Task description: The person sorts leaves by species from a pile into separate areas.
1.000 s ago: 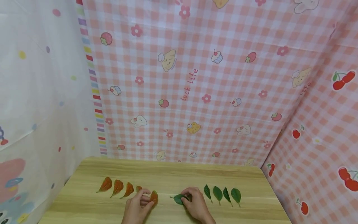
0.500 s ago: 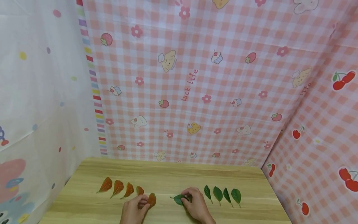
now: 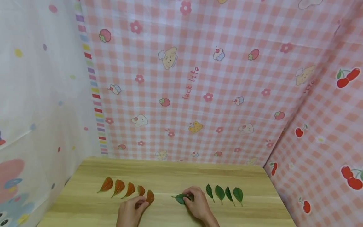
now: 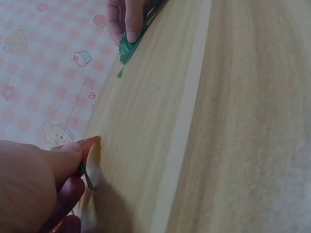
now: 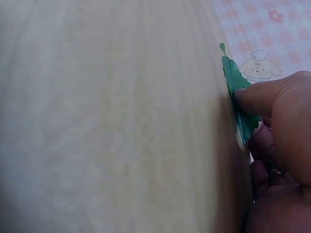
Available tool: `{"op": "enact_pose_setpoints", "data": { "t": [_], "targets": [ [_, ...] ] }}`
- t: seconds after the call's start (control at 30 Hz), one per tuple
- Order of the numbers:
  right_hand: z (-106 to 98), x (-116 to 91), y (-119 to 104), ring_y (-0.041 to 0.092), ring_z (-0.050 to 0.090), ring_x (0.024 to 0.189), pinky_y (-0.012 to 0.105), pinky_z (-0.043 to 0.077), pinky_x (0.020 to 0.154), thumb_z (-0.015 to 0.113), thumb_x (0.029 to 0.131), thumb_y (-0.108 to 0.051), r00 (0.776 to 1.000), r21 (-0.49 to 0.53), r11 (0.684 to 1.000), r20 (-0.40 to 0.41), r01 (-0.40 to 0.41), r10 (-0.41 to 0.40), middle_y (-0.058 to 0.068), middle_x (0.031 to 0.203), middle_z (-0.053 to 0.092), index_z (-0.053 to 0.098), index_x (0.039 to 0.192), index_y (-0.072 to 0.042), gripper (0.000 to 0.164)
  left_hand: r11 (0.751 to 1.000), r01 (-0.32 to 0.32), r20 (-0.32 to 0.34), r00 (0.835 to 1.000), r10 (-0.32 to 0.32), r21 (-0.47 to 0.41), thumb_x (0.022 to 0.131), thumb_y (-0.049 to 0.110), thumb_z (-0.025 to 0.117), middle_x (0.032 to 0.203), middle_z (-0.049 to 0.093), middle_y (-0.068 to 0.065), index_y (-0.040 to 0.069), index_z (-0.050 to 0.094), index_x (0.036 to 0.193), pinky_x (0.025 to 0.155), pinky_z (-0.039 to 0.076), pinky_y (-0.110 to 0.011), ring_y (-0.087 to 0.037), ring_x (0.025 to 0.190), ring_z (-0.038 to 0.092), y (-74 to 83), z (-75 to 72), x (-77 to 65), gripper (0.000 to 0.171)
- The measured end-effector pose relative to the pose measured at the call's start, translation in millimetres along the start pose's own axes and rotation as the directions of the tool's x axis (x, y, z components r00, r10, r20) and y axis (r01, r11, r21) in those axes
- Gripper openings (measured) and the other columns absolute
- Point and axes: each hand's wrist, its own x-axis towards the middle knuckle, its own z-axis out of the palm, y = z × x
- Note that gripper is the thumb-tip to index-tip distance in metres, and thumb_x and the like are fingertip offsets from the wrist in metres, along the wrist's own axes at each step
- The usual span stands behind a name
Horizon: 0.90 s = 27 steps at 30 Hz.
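My left hand [image 3: 131, 209] pinches a reddish-orange leaf [image 3: 150, 197] between thumb and fingers, at the right end of a row of similar leaves [image 3: 119, 187]. In the left wrist view the green stem of this orange leaf [image 4: 90, 142] pokes out below the thumb. A green leaf [image 3: 180, 198] with a toothed edge is held by my right hand [image 3: 198, 203], its stem pointing left. The right wrist view shows the thumb lying on that green leaf [image 5: 237, 87], with the other fingers curled behind it.
Several green leaves [image 3: 219, 192] lie in a row on the wooden table [image 3: 170, 173], right of my right hand. Behind the table hangs a pink checked cloth [image 3: 181, 126]. A white cloth [image 3: 37, 94] hangs at the left and a cherry-print cloth [image 3: 323, 151] at the right.
My left hand has moved left with its orange leaf, bringing it close beside the row of orange leaves. The right hand stays with the green leaf. The head view has tilted slightly.
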Motion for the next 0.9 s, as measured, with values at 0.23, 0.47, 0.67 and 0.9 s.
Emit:
{"op": "enact_pose_setpoints", "data": {
  "t": [0.23,0.47,0.67,0.9],
  "targets": [
    [0.7,-0.1,-0.2,0.011,0.061,0.104,0.026,0.051,0.089,0.086,0.1,-0.01,1.0,-0.013,1.0,0.002,0.008,-0.008,-0.003,0.106,0.073,0.082,0.104,-0.018,0.01,1.0,0.003,0.012,1.0,-0.003,0.024,0.087,-0.001,0.094,0.088,0.086,0.001,0.011,0.087,0.099,0.072,0.061,-0.024,-0.011,0.078,0.078,-1.2,-3.7,1.6,0.018],
    [1.1,-0.7,0.7,0.011,0.061,0.103,0.027,0.052,0.089,0.086,0.1,-0.01,1.0,-0.02,1.0,0.008,-0.003,0.003,-0.002,0.106,0.072,0.082,0.104,-0.018,0.01,1.0,0.015,0.02,1.0,-0.015,-0.017,0.089,-0.001,0.092,0.091,0.087,0.0,0.012,0.087,0.099,0.075,0.065,-0.026,-0.014,0.081,0.082,-4.8,0.2,3.6,0.018],
    [2.3,-1.2,-0.1,0.011,0.062,0.105,0.027,0.052,0.091,0.086,0.099,-0.009,1.0,-0.033,0.999,-0.001,-0.006,0.006,-0.001,0.107,0.072,0.082,0.104,-0.017,0.01,0.999,0.003,-0.005,1.0,-0.003,-0.037,0.089,-0.001,0.093,0.09,0.087,0.0,0.013,0.087,0.097,0.077,0.066,-0.026,-0.014,0.082,0.084,-7.5,3.0,4.4,0.017],
    [1.9,0.2,-0.6,0.012,0.062,0.105,0.028,0.052,0.091,0.086,0.099,-0.009,1.0,-0.049,0.999,-0.007,-0.001,0.0,-0.001,0.107,0.072,0.082,0.104,-0.016,0.01,0.999,0.02,-0.007,1.0,-0.02,-0.039,0.091,0.002,0.092,0.093,0.088,-0.002,0.012,0.088,0.099,0.079,0.066,-0.027,-0.016,0.085,0.084,-6.3,2.0,4.6,0.014]
  ]
}}
